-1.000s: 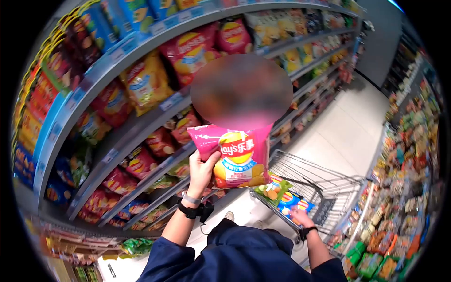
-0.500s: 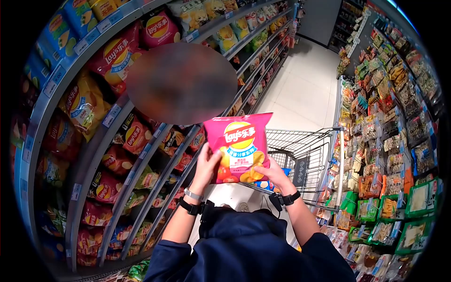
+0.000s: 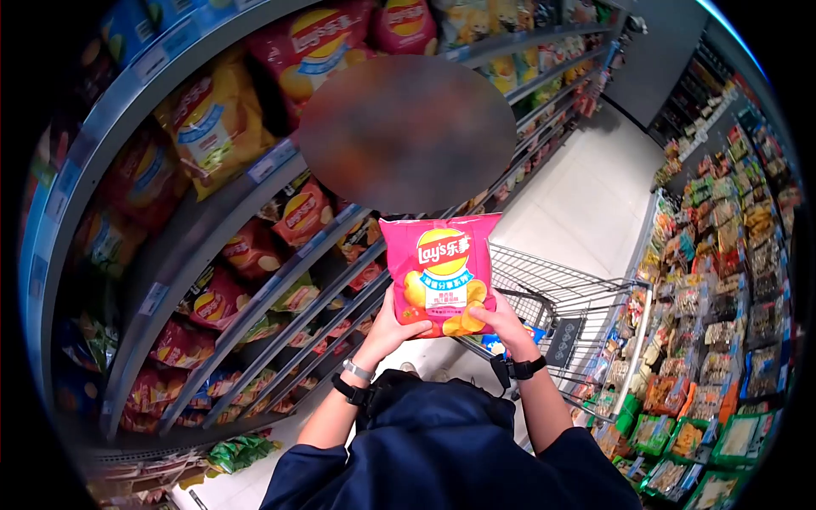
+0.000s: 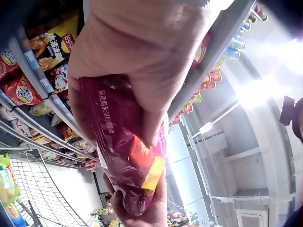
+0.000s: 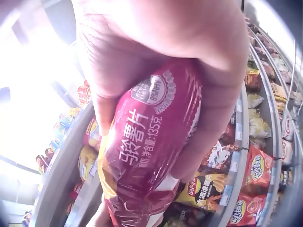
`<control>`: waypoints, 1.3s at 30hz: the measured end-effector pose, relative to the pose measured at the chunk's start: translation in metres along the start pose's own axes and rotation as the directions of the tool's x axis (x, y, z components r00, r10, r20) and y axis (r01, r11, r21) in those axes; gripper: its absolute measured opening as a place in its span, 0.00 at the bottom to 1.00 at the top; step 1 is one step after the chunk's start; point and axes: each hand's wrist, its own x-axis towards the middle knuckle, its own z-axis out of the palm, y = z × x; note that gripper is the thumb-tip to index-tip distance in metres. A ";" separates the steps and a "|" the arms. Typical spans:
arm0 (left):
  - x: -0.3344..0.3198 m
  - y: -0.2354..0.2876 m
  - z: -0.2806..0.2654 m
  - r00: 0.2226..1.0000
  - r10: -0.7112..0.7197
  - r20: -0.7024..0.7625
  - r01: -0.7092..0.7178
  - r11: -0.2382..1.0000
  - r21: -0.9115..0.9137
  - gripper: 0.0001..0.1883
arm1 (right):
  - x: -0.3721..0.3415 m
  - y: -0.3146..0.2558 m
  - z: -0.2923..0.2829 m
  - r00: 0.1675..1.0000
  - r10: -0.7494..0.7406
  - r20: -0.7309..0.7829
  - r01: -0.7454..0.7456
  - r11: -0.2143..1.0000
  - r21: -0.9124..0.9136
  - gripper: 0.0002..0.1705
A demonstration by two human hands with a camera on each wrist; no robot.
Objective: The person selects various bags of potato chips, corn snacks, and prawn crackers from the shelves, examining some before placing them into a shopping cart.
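Observation:
A pink bag of Lay's potato chips (image 3: 444,276) is held upright in front of the body, its printed front facing the head camera. My left hand (image 3: 393,327) grips its lower left corner, thumb across the front. On the lower right side my right hand (image 3: 506,323) holds it the same way, thumb on the front and fingers behind. In the left wrist view the bag's bottom edge (image 4: 116,137) runs between thumb and fingers. The right wrist view shows the bag's side (image 5: 151,127) with printed white lettering, clasped between thumb and fingers.
A wire shopping cart (image 3: 586,297) stands just beyond my right hand, with a blue bag (image 3: 510,338) inside. Shelves of chip bags (image 3: 217,123) curve along the left. Packaged foods (image 3: 714,297) line the right side, and a pale floor aisle (image 3: 586,183) runs ahead between them.
My right hand has come up from the cart to the bag's right side. The left hand keeps its hold, and the bag now faces the head camera squarely. The head view has shifted.

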 end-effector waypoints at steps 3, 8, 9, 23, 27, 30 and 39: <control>-0.006 0.006 -0.021 0.997 0.021 -0.069 -0.025 0.998 -0.061 0.49 | 0.022 -0.001 0.020 0.996 -0.002 0.093 0.003 1.000 -0.013 0.32; -0.012 0.000 -0.054 0.996 -0.008 -0.087 0.001 0.997 -0.072 0.47 | 0.043 0.006 0.044 0.988 0.029 0.148 -0.025 0.999 -0.034 0.32; -0.012 0.000 -0.057 0.996 -0.013 -0.093 0.005 0.997 -0.077 0.46 | 0.045 0.008 0.048 0.986 0.028 0.165 -0.025 1.000 -0.018 0.32; 0.049 -0.001 0.010 0.994 0.102 -0.042 -0.088 0.962 0.257 0.35 | 0.010 0.026 -0.018 0.981 -0.074 -0.178 0.077 0.997 0.007 0.32; 0.073 -0.005 0.064 0.998 0.022 0.057 -0.037 0.960 0.277 0.35 | -0.015 -0.001 -0.067 0.977 -0.137 -0.163 0.139 0.990 0.005 0.30; 0.102 -0.068 0.096 0.977 -0.081 0.196 0.053 0.988 0.146 0.35 | -0.030 0.013 -0.110 0.968 0.048 -0.245 -0.015 0.991 0.135 0.29; 0.123 -0.054 0.177 0.896 -0.277 0.348 0.073 0.864 0.499 0.36 | -0.085 0.116 -0.275 0.781 0.436 -0.448 -0.157 0.830 0.535 0.31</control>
